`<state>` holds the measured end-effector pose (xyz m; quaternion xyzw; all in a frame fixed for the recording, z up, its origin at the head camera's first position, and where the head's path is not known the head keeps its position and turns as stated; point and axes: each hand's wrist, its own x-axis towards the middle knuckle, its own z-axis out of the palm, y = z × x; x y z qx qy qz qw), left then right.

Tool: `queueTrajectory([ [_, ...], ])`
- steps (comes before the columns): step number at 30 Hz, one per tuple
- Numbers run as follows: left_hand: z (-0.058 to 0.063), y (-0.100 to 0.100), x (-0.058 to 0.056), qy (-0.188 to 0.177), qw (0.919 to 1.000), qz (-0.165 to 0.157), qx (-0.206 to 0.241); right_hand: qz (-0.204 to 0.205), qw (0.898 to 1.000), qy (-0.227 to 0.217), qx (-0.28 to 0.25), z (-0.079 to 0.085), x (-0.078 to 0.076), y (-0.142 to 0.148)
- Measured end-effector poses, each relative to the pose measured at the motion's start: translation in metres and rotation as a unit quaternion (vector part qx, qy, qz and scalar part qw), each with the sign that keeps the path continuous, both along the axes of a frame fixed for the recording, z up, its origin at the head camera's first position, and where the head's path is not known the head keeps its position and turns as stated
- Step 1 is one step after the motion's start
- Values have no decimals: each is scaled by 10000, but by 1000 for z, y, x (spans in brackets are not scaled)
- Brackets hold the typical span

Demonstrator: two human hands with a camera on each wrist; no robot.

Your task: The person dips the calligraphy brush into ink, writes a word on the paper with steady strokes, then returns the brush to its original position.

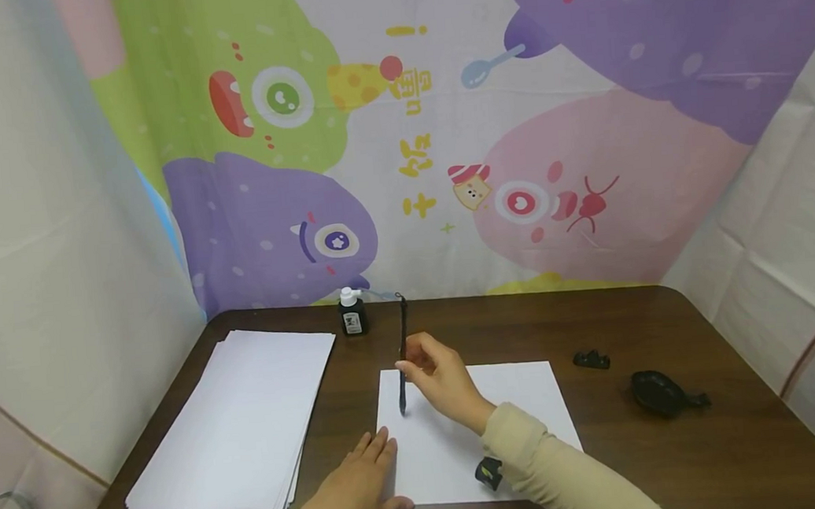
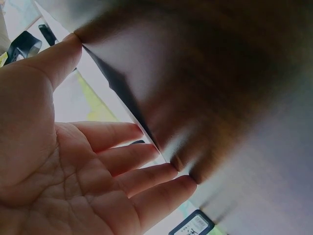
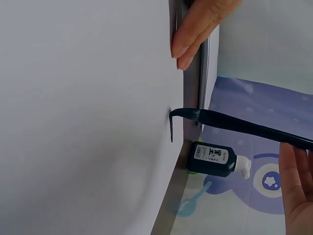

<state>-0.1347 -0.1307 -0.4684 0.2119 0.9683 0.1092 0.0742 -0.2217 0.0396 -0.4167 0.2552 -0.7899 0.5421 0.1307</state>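
Note:
My right hand (image 1: 444,374) pinches the shaft of a dark writing brush (image 1: 403,326), held nearly upright over a white sheet of paper (image 1: 517,397). In the right wrist view the brush (image 3: 244,125) has its black bristles bent against the sheet, and a short thin black stroke shows at the tip. My left hand (image 1: 356,483) rests at the sheet's left edge, its fingers extended and thumb spread. Seen from the left wrist, the fingertips of that hand (image 2: 98,161) touch down along the paper's edge.
A stack of white paper (image 1: 235,424) lies at the left. An ink bottle (image 1: 352,313) with a white cap stands at the back. To the right are a small black brush rest (image 1: 591,360) and a dark dish (image 1: 658,392). A small black object (image 1: 489,473) is beside the right sleeve.

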Motion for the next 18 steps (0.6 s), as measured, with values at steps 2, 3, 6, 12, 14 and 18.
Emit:
queueTrajectory([
  [2, 0, 0, 0, -15, 10000, 4, -3, 49, 10000, 16, 8, 0, 1, 0],
  [3, 1, 0, 0, -19, 10000, 4, -11, 101, 9999, -36, 2, -1, 0, 0],
  [6, 1, 0, 0, -8, 10000, -13, -34, 262, 9995, -161, 9, -10, -6, 1],
  [12, 1, 0, 0, -10, 10000, -30, -2, 346, 9992, -185, 3, -23, -12, 2],
  [14, 1, 0, 0, -30, 10000, -28, 19, 367, 9992, -147, -28, -24, -12, 2],
  [18, 0, 0, 0, -11, 10000, -26, 17, 483, 9987, -82, -108, -25, -10, 3],
])
